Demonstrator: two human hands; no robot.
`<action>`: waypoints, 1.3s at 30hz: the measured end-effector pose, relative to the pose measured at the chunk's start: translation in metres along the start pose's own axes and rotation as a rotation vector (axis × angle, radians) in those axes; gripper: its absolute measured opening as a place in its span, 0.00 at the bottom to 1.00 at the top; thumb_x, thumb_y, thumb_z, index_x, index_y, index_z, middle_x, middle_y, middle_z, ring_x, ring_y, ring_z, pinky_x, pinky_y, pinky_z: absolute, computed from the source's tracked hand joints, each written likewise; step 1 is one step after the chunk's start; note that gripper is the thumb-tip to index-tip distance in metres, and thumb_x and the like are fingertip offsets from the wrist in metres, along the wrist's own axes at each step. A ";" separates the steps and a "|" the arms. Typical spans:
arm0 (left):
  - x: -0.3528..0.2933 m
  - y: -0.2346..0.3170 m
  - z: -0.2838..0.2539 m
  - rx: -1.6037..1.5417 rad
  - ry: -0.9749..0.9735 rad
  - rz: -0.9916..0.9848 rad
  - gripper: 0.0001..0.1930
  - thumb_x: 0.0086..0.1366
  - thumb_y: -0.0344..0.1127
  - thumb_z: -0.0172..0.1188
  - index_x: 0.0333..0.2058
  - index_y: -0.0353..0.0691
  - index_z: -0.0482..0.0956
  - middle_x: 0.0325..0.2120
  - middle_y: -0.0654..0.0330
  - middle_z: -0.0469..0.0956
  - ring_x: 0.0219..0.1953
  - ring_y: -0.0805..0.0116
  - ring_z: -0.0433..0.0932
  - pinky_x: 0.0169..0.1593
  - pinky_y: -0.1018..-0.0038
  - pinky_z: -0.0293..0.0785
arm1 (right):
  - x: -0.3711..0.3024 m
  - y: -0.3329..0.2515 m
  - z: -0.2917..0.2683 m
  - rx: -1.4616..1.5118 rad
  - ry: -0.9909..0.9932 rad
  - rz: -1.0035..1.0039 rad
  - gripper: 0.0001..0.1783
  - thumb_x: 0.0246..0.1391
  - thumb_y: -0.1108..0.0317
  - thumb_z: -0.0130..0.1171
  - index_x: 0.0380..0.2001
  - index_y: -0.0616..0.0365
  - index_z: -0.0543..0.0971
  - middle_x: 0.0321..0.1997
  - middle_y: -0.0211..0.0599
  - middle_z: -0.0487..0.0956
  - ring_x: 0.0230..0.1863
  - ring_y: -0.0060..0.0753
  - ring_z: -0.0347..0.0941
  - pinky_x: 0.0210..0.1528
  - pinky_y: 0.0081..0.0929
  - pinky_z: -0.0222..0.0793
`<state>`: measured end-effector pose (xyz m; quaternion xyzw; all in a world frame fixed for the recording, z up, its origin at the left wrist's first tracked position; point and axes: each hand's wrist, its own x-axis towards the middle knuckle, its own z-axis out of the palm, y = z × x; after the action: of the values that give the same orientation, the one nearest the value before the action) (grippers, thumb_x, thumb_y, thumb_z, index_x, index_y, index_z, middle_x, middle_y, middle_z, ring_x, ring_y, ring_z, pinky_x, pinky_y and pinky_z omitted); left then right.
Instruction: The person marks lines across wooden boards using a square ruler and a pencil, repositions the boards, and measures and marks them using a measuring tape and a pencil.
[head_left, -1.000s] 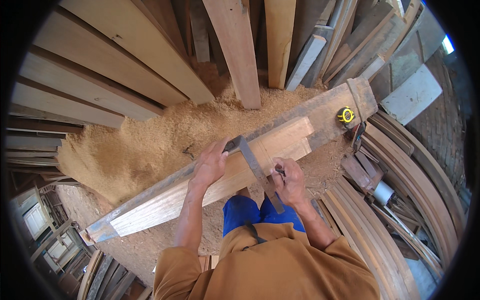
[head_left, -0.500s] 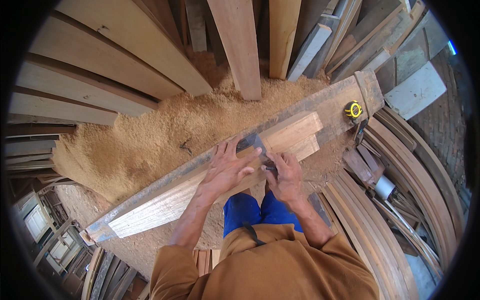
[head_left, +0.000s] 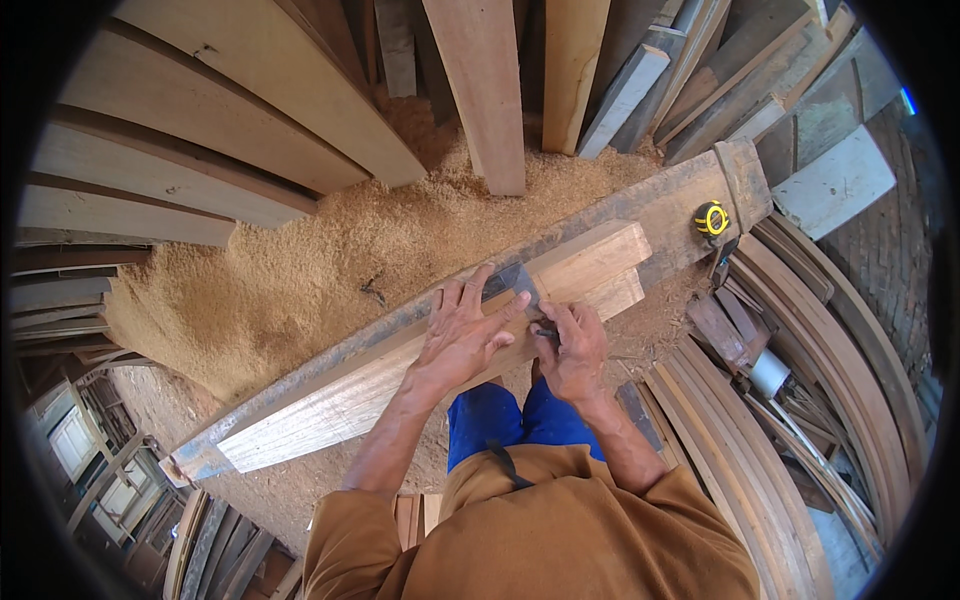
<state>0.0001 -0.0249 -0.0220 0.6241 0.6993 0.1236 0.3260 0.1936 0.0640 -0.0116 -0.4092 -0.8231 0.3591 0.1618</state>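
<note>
A long pale wooden beam (head_left: 330, 405) lies slantwise in front of me on a worn, grey-edged plank (head_left: 690, 205). Across the beam rests a dark metal square (head_left: 521, 284), partly covered by my left hand (head_left: 458, 335). That hand holds the square against the wood, its index finger on the metal and its thumb lower on the beam's near side. Close beside it, my right hand (head_left: 574, 350) pinches a short dark pencil-like stick (head_left: 546, 332) at the square's near end. Its tip is too small to make out.
A yellow and black tape measure (head_left: 711, 219) sits on the plank's right end. Sawdust (head_left: 330, 265) is heaped beyond the plank, with several boards (head_left: 480, 95) leaning over it. Curved timber strips (head_left: 750, 470) are stacked at the right, near a white cylinder (head_left: 769, 373).
The view has shifted slightly. My right hand and the pencil-like stick have moved a little away from me, along the square. My left hand keeps its hold.
</note>
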 end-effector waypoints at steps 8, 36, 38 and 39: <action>0.000 0.003 -0.001 0.006 0.014 -0.006 0.42 0.60 0.42 0.74 0.71 0.82 0.66 0.73 0.46 0.56 0.65 0.38 0.62 0.66 0.48 0.65 | 0.001 0.001 0.000 0.018 -0.012 0.010 0.25 0.44 0.75 0.67 0.50 0.60 0.80 0.35 0.46 0.76 0.39 0.55 0.73 0.41 0.47 0.68; 0.005 0.008 -0.007 0.025 0.015 -0.024 0.36 0.58 0.43 0.75 0.65 0.77 0.76 0.69 0.48 0.64 0.61 0.45 0.67 0.67 0.53 0.66 | 0.039 -0.007 -0.049 0.291 -0.096 0.092 0.13 0.62 0.70 0.64 0.47 0.65 0.85 0.39 0.53 0.84 0.41 0.53 0.81 0.46 0.41 0.76; 0.004 0.009 -0.009 0.006 0.017 -0.032 0.36 0.58 0.43 0.75 0.65 0.77 0.76 0.69 0.49 0.64 0.60 0.45 0.68 0.67 0.53 0.66 | 0.035 -0.008 -0.054 0.292 -0.074 0.076 0.10 0.62 0.71 0.62 0.44 0.65 0.84 0.35 0.52 0.83 0.39 0.54 0.80 0.44 0.43 0.75; 0.005 0.008 -0.009 -0.010 0.025 -0.037 0.36 0.58 0.43 0.75 0.65 0.77 0.77 0.69 0.49 0.64 0.59 0.45 0.68 0.66 0.52 0.67 | 0.033 -0.006 -0.057 0.290 -0.074 0.078 0.10 0.62 0.71 0.62 0.44 0.65 0.84 0.35 0.52 0.83 0.39 0.54 0.80 0.44 0.43 0.75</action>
<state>0.0011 -0.0163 -0.0117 0.6079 0.7141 0.1288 0.3223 0.2022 0.1143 0.0312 -0.3998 -0.7515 0.4949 0.1745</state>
